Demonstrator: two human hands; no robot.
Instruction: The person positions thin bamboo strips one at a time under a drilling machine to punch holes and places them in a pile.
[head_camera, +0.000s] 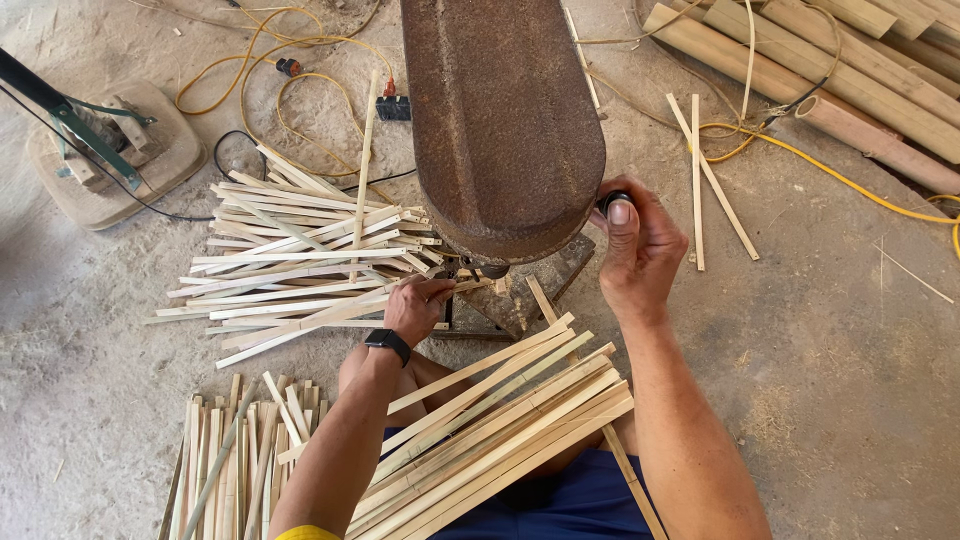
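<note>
My left hand (418, 306), with a black watch on its wrist, grips the end of a thin bamboo strip (330, 312) at the base of a rusty brown machine housing (500, 120). My right hand (638, 245) pinches a small black knob (613, 201) on the housing's right side. A bundle of long bamboo strips (500, 420) lies across my lap, slanting up to the right.
A heap of cut strips (290, 265) lies left of the machine, and short strips (240, 450) are stacked at the lower left. Yellow cables (300, 80) run over the dusty floor. Thick bamboo poles (850, 70) lie upper right. A pedestal base (110, 150) stands upper left.
</note>
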